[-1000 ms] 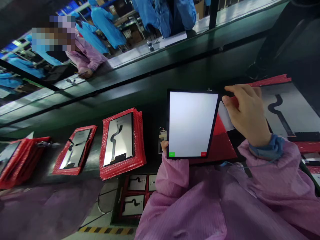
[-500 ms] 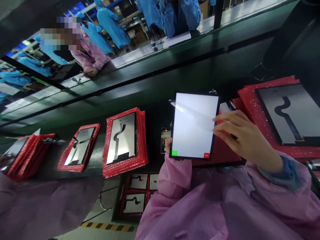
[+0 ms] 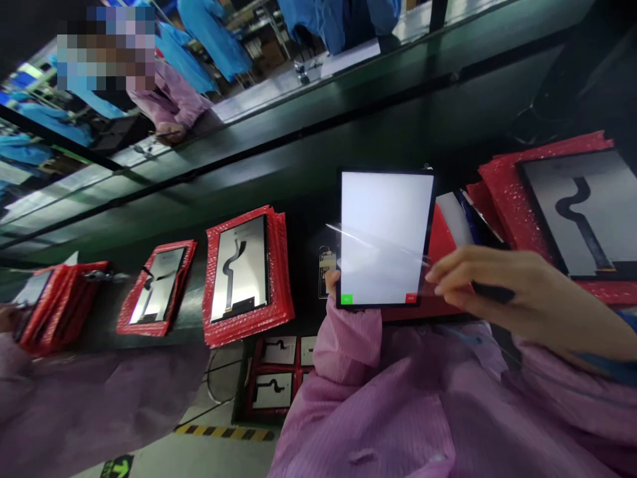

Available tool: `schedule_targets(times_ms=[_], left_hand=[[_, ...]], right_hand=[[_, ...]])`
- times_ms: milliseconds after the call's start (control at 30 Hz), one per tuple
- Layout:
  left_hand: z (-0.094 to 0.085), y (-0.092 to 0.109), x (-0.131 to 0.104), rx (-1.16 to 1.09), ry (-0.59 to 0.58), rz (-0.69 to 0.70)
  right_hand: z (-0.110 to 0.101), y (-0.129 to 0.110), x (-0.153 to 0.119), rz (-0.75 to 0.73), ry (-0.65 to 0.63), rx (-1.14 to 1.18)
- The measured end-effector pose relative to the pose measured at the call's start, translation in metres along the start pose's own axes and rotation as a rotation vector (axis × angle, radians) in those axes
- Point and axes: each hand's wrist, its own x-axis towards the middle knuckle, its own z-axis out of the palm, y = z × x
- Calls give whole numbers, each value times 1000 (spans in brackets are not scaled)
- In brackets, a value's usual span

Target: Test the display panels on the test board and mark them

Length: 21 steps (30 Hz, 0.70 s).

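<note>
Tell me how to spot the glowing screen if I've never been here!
Find the big pink coat at the bottom, right of the middle. Just above it, the person's left hand holds a black-edged screen. Unlike the silvery panels on red bubble wrap, it glows white, with a green box and a red box in its bottom corners.

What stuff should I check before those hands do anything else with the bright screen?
1. Left hand holding the bright screen: ok, thumb at its left edge.
2. Screen lit: ok, white, with a green box and red box in the bottom corners.
3. Right hand holding the clear film: ok, by one end.
4. Screen uncrossed by film: not ok, film stretches in front.
5. Left fingers supporting underneath: cannot tell, hidden.
</note>
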Motion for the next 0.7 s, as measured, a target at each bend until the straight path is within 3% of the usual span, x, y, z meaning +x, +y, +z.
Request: schedule_targets(times_ms=[167,333,467,567,700], left_hand=[[-15,-7,7,-80,118,74],[-8,0,8,-161,18,124],[2,8,3,-149,-38,116],[1,8,1,-123,-4,96],[-10,6,2,-85,74,82]], right_hand=[[-6,-4,55,254,124,177],[1,2,98,392,184,524],[11,7,119,412,198,753],[14,11,128,363,184,881],[9,13,130,299,179,859]])
